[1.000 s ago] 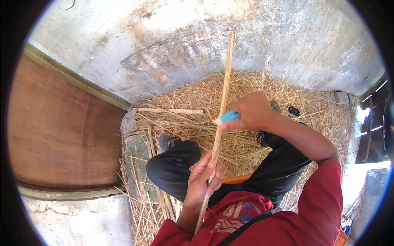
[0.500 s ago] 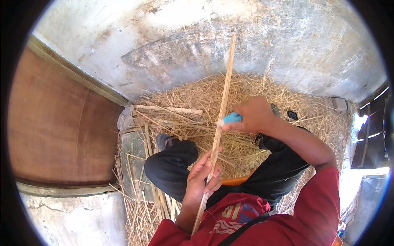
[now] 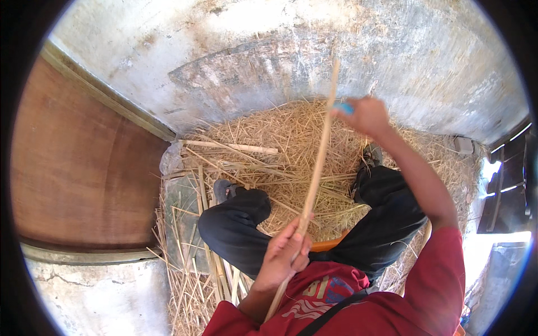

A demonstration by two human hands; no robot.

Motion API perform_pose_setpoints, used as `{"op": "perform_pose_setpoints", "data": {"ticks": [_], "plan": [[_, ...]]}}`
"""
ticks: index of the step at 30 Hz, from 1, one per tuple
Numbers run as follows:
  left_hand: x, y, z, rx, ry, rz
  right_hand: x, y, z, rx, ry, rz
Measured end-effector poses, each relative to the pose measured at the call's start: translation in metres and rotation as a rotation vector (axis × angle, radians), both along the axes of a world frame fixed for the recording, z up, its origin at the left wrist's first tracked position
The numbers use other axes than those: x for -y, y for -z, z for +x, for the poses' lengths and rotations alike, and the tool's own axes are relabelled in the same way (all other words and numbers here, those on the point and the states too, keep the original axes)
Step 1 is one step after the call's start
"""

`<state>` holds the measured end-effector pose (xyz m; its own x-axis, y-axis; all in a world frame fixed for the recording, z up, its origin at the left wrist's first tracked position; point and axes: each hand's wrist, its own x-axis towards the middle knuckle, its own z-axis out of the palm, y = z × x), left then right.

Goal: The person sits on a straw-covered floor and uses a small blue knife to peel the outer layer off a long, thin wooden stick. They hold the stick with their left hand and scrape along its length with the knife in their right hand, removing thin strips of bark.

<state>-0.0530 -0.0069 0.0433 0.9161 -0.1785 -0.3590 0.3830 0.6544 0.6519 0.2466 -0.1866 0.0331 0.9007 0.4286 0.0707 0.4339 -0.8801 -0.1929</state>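
A long, narrow bamboo strip (image 3: 317, 178) slants from my lap up toward the wall, its far end blurred. My left hand (image 3: 286, 253) is wrapped round its lower part, in front of my red shirt. High on the strip, my right hand (image 3: 367, 116) grips a small blue-handled tool (image 3: 344, 108) against or close beside the bamboo. Motion smears the tool's working end, so its kind is unclear. The strip's lower end runs down against my shirt.
Straw and shavings (image 3: 302, 131) cover the floor between my feet. Several loose bamboo strips (image 3: 230, 147) lie at the left, with more beside my left leg. A stained wall (image 3: 252, 56) rises ahead, and a brown panel (image 3: 89, 168) stands at the left.
My right hand has moved up along the strip with the blue-handled tool, away from my body. The strip's far end has swung a little to the right; my left hand has shifted slightly right.
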Motion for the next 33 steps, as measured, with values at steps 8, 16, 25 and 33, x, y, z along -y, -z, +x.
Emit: {"op": "perform_pose_setpoints", "data": {"ticks": [8, 16, 25, 33], "plan": [[0.011, -0.007, -0.031, -0.053, 0.304, 0.037, 0.1, 0.024, 0.095, -0.047, 0.546, 0.088], [-0.001, 0.019, -0.027, -0.028, 0.145, 0.273, 0.13, 0.039, 0.073, -0.146, 0.49, 0.125], [-0.007, 0.013, 0.016, 0.064, -0.1, 0.418, -0.009, -0.02, -0.075, -0.06, -0.41, 0.11], [-0.007, 0.004, 0.013, 0.098, -0.133, 0.447, -0.028, 0.001, -0.068, 0.169, -0.352, 0.114]]}}
